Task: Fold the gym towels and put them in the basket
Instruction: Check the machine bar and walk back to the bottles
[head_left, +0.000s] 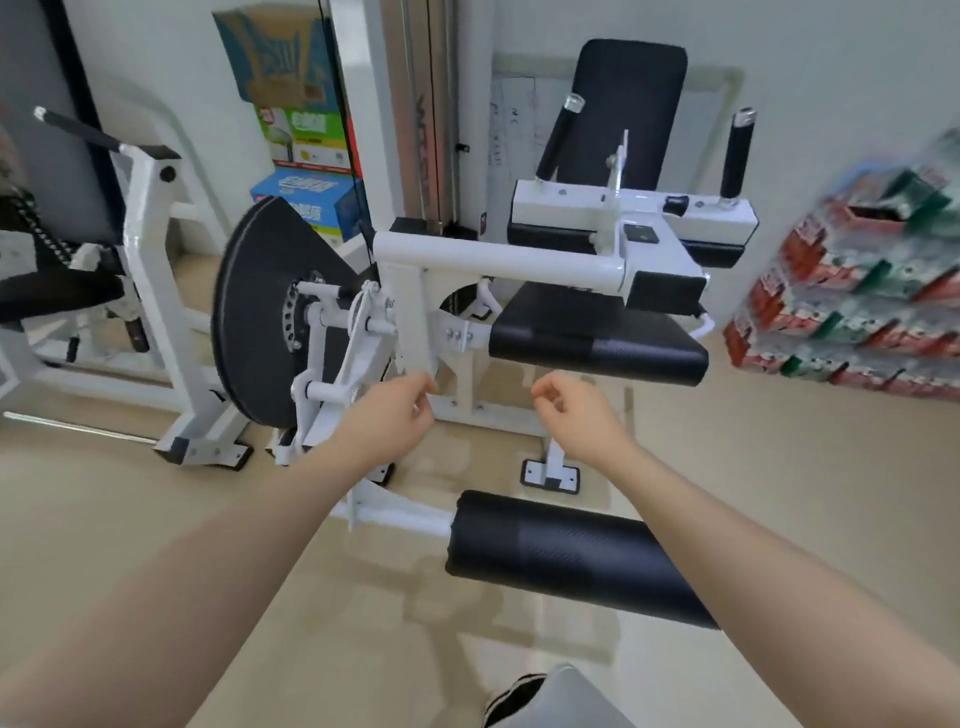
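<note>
Left hand (387, 415) and right hand (576, 415): both reach forward at mid-frame, level with each other and a little apart, bare forearms running back to the lower corners. The fingers of each are loosely curled with fingertips drawn toward the thumb, and neither holds anything that can be seen. No towel and no basket appear anywhere in the view, so where the task's things lie cannot be told from here.

White-framed leg machine (498, 257): fills the centre beyond the hands, with a black upright back pad (631, 88), a black seat cushion (597, 343) just above the right hand and a large black disc-shaped cam (260, 312) to the left of the left hand.

Long black cylindrical foam roller pad (561, 556): lies low on a white arm, below and between the two forearms.

Stacked cardboard cartons (296, 119): stand against the far wall at upper left. Red and green packs (857, 312), blurred, are stacked at the right edge.

Step in hand, as judged: finding a towel. It is best done by turning the head to scan the machine's pads and the floor around it, keeping the hands free and loose, then taking a towel by two adjacent corners so that it hangs flat for the first fold.
</note>
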